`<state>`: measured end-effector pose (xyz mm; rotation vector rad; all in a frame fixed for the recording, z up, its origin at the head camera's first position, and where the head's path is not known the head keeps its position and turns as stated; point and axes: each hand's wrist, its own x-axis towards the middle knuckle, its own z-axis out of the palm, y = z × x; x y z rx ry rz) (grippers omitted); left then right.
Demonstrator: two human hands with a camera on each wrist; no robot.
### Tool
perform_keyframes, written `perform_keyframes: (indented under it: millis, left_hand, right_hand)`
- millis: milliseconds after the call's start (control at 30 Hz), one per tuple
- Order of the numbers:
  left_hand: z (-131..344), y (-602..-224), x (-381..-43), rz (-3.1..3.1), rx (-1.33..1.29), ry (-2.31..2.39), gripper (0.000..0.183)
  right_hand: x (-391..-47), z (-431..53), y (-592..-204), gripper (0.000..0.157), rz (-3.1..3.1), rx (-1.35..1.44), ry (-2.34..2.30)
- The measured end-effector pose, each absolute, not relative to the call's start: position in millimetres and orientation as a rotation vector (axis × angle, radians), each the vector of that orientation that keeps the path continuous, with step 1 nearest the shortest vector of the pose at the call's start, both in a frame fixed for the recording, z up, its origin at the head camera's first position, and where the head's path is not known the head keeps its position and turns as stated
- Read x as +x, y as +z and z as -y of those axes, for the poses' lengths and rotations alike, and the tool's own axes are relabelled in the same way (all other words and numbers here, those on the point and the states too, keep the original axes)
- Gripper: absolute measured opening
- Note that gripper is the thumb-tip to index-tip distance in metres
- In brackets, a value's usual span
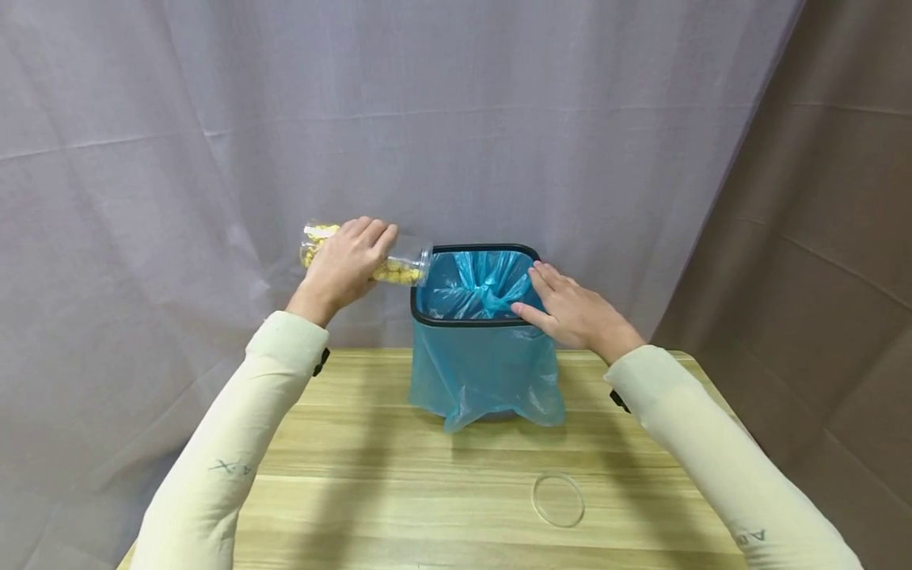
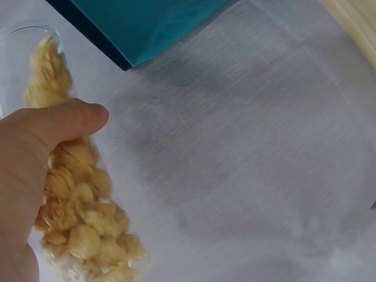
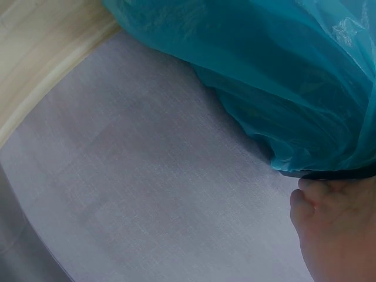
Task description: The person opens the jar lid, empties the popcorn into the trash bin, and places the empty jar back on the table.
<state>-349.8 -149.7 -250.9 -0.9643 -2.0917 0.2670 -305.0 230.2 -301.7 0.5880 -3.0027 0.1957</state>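
A clear plastic jar [image 1: 412, 252] lies on its side in the air, its mouth end over the left rim of a bin. My left hand [image 1: 351, 260] grips it round the middle from above. Yellow popcorn-like pieces [image 2: 88, 226] fill much of the jar and reach toward its mouth. The bin has a black rim [image 1: 470, 323] and a blue plastic bag [image 1: 484, 368] folded over its outside. Inside, the bag is gathered into a twisted bunch [image 1: 490, 298]. My right hand [image 1: 573, 313] rests on the bin's right rim with its fingers extended and thumb spread.
The bin stands near the far edge of a wooden table [image 1: 313, 475]. A thin pale ring [image 1: 533, 499] lies on the table in front of it. A grey curtain [image 1: 356, 119] hangs close behind, with a darker cloth [image 1: 819, 277] at the right.
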Motion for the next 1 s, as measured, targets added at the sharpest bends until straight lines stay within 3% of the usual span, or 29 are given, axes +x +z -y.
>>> perform_keyframes:
  millis: [167,367,1000]
  left_hand:
    - [147,-248,-352,2.02,-0.988,0.292,0.043]
    - [140,-245,-352,1.997,-1.011,0.322,0.04]
    - [130,-232,-349,1.996,-1.04,0.435,0.06]
  right_hand:
    - [-305,-229,-302,0.097,3.002,0.583,0.21]
    - [-305,-229,-303,0.097,3.002,0.568,0.225]
    - [-308,-218,-305,0.097,3.002,0.584,0.203]
